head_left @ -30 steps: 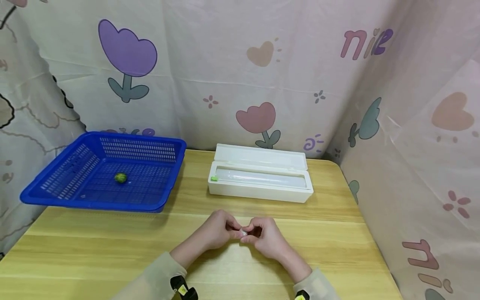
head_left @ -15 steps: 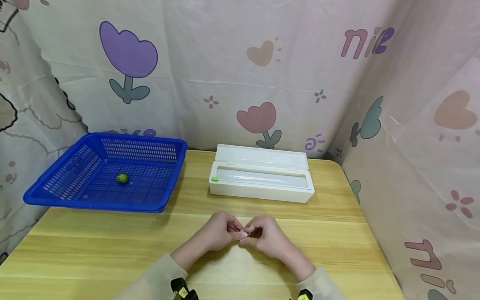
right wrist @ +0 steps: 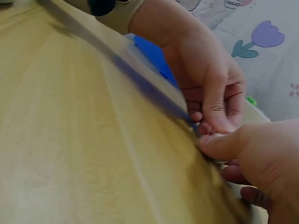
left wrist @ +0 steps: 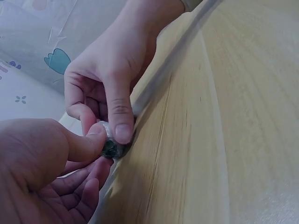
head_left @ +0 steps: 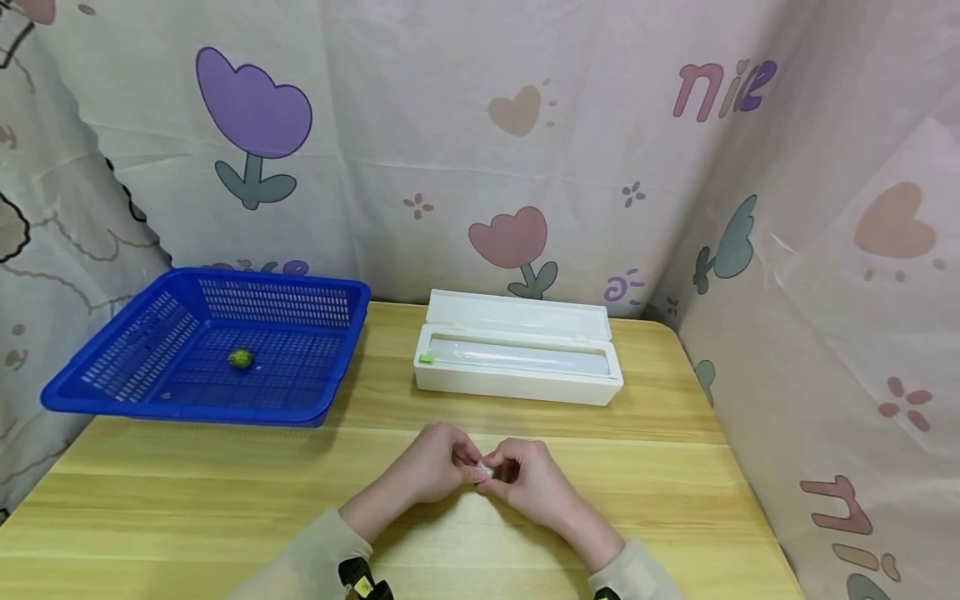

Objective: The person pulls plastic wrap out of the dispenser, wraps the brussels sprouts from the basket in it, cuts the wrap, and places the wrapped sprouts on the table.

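Observation:
In the head view both hands meet over the table near its front middle. Between their fingertips is a small dark green lump wrapped in clear plastic film (left wrist: 110, 147), its kind hidden by film and fingers. My left hand (head_left: 438, 467) pinches it from the left with thumb and fingers, the other fingers loosely bent in the left wrist view. From the opposite side my right hand (head_left: 531, 479) pinches the film, thumb pressed on top of the bundle. In the right wrist view the fingers cover nearly all of it.
At the back left stands a blue plastic basket (head_left: 225, 410) with a small round green-yellow thing (head_left: 240, 358) inside. A white cling film dispenser (head_left: 517, 387), lid up, with a green tab (head_left: 427, 358), sits behind the hands. Printed cloth hangs around the wooden table (head_left: 225, 517).
Both hands stay at nearly the same spot, pinching the wrapped lump throughout. Their fingertips shift slightly around it. The head view sways a little.

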{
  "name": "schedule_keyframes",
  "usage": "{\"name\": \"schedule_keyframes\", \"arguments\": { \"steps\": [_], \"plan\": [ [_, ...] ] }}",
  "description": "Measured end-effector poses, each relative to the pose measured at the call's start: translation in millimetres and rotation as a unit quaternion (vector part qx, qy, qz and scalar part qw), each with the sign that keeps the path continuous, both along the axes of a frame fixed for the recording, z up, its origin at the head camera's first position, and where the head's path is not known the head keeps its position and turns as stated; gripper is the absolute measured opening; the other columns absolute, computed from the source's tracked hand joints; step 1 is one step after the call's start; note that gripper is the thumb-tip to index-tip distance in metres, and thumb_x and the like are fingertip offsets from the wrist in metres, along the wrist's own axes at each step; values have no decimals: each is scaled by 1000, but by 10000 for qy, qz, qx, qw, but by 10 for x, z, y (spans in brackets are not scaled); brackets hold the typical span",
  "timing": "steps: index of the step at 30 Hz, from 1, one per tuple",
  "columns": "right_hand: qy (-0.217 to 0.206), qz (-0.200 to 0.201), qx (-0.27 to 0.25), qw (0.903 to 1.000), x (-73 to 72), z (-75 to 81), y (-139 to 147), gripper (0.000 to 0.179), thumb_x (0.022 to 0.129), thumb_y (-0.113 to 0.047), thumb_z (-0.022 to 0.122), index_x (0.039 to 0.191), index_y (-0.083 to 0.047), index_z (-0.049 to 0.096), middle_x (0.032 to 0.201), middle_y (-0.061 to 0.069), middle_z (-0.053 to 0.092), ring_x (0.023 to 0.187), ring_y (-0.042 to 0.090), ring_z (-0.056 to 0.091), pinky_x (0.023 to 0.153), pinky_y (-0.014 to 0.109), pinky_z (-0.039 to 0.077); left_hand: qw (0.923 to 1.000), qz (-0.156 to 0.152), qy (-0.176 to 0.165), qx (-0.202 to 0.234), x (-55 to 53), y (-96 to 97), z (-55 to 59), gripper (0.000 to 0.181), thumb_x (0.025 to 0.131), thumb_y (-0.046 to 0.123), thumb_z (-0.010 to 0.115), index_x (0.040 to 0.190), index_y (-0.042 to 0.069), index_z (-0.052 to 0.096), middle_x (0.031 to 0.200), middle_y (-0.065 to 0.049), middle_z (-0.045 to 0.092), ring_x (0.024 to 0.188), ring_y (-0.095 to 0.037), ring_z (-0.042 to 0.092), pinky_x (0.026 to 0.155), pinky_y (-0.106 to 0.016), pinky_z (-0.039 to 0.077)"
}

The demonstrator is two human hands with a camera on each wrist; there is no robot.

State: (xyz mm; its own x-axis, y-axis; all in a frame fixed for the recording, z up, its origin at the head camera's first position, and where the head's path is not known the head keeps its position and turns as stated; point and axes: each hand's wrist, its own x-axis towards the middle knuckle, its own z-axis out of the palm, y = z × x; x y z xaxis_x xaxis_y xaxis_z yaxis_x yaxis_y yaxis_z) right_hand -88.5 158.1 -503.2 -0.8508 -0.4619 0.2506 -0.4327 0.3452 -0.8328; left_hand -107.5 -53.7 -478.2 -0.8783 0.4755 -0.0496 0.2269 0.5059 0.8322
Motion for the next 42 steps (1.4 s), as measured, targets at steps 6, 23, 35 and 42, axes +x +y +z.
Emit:
{"name": "schedule_keyframes", "arguments": {
  "steps": [6,23,35,42],
  "plan": [
    [435,-95,81,9990,9,-56,8,21,86,-4,89,100,-15,78,79,-8,70,63,3,57,53,22,51,9999,-32,53,95,-20,-11,-23,9,92,19,86,92,12,80,79,11,71,73,-8,66,68,-28,56],
    [780,-1845,58,9797,10,169,941,34,90,-1,84,122,-9,75,80,-1,69,61,12,58,48,27,50,9984,159,512,178,38,-197,53,29,98,30,80,121,12,78,118,-1,75,100,-15,71,86,-40,59],
    [1017,-3039,793,9439,-140,253,1710,32,95,5,75,127,0,69,99,11,70,79,15,61,62,21,48,9977,230,583,267,13,-329,46,28,98,25,80,120,8,77,116,-2,75,105,-20,69,84,-35,60],
    [871,-3117,929,9416,-285,168,2006,31,98,9,69,129,8,65,113,23,69,87,15,59,64,16,51,9982,181,511,275,10,-346,54,28,97,24,80,120,7,77,118,-5,75,106,-22,69,85,-38,60]
  ]
}}
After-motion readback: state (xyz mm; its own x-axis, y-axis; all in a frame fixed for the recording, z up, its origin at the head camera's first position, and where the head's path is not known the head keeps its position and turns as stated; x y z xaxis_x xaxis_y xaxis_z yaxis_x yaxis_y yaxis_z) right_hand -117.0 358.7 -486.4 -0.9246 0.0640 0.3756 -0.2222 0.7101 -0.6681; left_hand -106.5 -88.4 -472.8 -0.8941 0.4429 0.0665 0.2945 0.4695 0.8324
